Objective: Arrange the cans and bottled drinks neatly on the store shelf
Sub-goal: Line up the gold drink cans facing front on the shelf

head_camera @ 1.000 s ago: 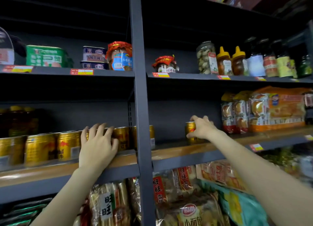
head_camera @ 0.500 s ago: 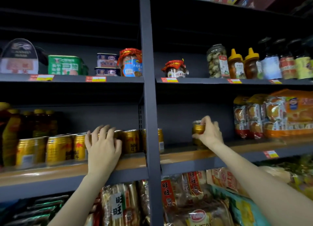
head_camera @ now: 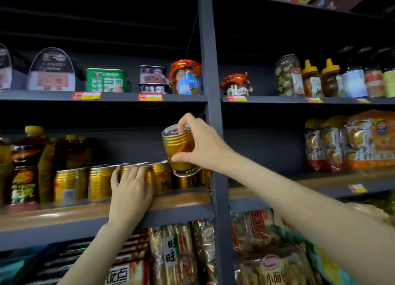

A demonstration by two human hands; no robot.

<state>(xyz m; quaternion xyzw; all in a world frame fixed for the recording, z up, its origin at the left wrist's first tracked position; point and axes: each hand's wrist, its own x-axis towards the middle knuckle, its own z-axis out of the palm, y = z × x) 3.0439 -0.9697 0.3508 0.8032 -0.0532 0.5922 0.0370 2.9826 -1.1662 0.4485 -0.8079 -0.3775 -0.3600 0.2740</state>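
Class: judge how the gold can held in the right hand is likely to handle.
The gold can looks rigid metal, so probably stiff. Its glossy wall may be slippery. Tilted in the right hand, the cylinder could roll if laid sideways.

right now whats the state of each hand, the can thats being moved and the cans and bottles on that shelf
right hand: grips the gold can, lifted clear of the shelf
gold can: in the air, tilted, sealed
left hand: fingers straight, resting against the can row
can row: upright, side by side on the wooden shelf
bottles: upright, capped, left of the cans
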